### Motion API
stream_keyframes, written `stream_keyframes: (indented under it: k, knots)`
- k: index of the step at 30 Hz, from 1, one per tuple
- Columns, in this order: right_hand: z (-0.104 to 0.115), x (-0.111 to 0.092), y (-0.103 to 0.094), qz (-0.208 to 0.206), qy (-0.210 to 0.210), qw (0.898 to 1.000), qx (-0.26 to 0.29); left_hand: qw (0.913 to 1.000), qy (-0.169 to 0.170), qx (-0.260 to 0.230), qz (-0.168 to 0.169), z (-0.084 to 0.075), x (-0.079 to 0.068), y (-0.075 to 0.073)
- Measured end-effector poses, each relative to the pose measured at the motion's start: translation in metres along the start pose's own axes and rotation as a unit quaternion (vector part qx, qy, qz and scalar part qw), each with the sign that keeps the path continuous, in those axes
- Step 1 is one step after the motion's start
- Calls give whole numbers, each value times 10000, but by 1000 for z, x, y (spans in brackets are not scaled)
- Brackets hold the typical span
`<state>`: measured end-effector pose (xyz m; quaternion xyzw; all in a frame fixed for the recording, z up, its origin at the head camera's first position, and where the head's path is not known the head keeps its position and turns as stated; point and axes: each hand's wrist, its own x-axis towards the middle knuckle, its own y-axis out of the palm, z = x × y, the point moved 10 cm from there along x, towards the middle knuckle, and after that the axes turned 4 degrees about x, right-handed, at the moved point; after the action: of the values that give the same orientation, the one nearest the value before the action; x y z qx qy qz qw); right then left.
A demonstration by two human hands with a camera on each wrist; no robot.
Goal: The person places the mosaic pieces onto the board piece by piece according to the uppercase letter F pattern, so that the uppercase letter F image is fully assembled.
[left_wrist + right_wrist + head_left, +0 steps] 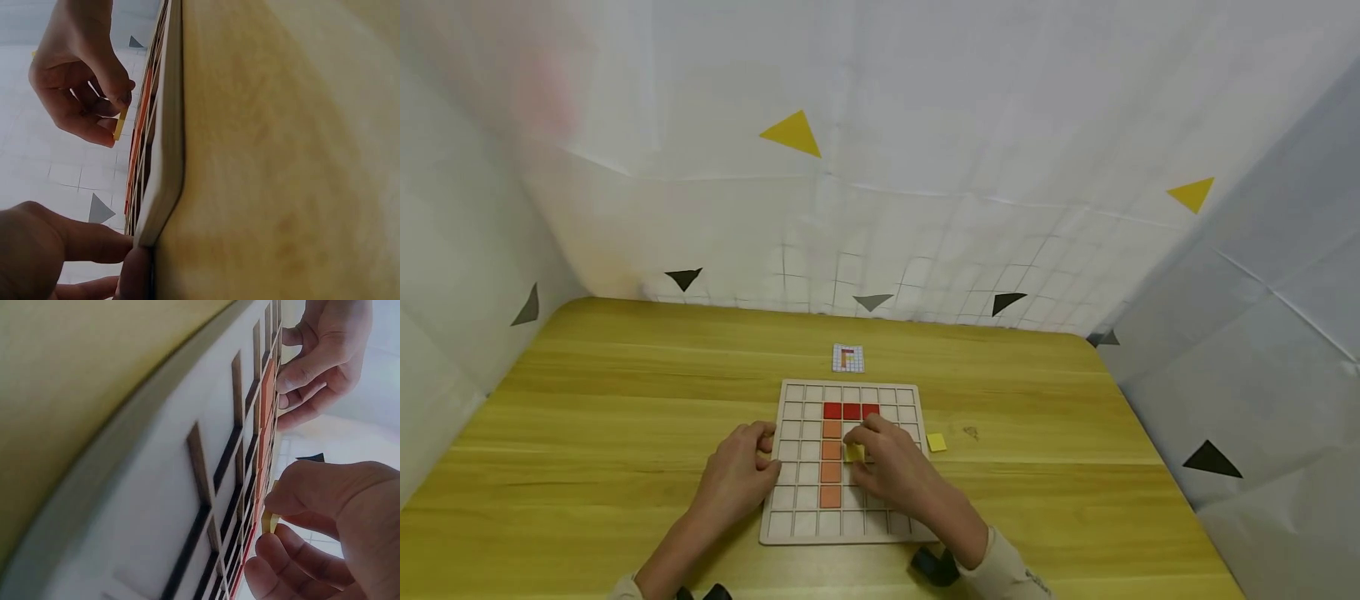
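A pale wooden grid board (805, 524) lies flat on the table. Red tiles (852, 412) form a short row near its far side, with orange tiles (831, 472) running down one column toward me. Between thumb and fingertips my right hand (895, 467) pinches a yellow square tile (270, 521), held on edge close over the board, just right of the orange column. My left hand (737, 471) holds the board's left edge; its thumb and fingers meet there in the left wrist view. Another yellow tile (936, 442) lies on the table just past the board's right edge.
A small pattern card (847, 358) with a coloured grid lies behind the board. Dark objects (935, 567) show at the near edge beside the right sleeve. The wooden table (625, 400) is enclosed by white sheeting (970, 108) marked with yellow and dark triangles.
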<state>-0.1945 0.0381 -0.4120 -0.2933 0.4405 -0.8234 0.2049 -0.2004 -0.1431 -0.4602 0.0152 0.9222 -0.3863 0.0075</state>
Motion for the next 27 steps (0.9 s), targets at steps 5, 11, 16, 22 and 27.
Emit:
stream_keyframes:
  k: [5,11,16,22,27]
  knots:
    - [-4,1,4,6,16,10000,44,10000,-13,-29,15,-1,0,-1]
    - [-7,3,9,48,81,9999,83,10000,-41,-55,18,-1,0,0]
    - [-8,5,9,55,34,10000,69,10000,-15,-43,18,-2,-1,-1]
    - [-9,5,9,48,19,10000,16,10000,36,-60,15,-4,-2,-2]
    - [-10,5,11,83,76,9999,-6,10000,-9,-27,11,-4,-2,-2]
